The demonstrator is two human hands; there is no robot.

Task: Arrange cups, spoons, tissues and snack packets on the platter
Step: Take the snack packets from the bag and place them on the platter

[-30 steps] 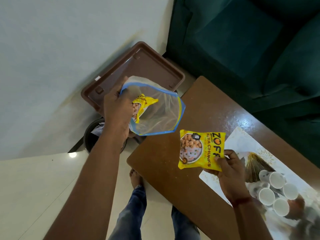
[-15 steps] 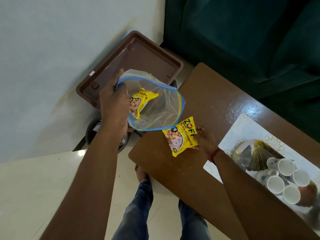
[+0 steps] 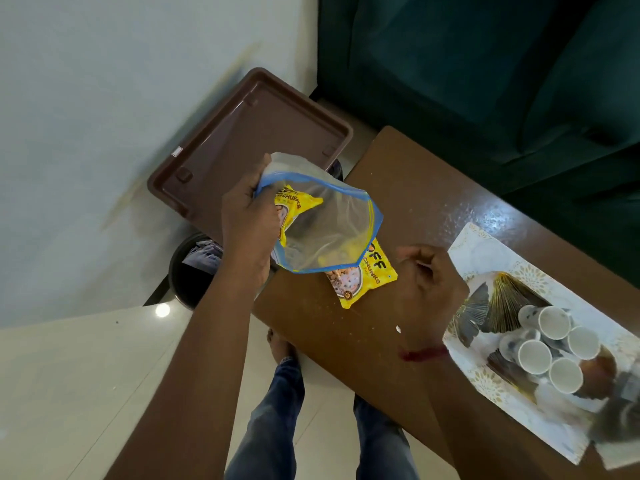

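Note:
My left hand point(image 3: 247, 220) grips the rim of a clear zip bag point(image 3: 325, 223) with a blue edge, held above the table's left corner; a yellow snack packet point(image 3: 294, 206) sits inside it. A second yellow snack packet point(image 3: 363, 277) lies flat on the brown table point(image 3: 415, 188), partly under the bag. My right hand point(image 3: 429, 282) hovers just right of that packet, fingers loosely curled, holding nothing. The white patterned platter point(image 3: 485, 247) at right carries several white paper cups point(image 3: 550, 348) and a fan of gold spoons point(image 3: 502, 306).
A brown plastic tray point(image 3: 242, 143) leans against the white wall behind the bag, over a dark bin point(image 3: 190, 271) on the floor. A dark green sofa point(image 3: 485, 81) borders the table's far side. My legs and feet show below the table edge.
My right hand carried the yellow packet left toward the bag, set it on the table and let go; it now hovers empty. The left hand kept holding the bag.

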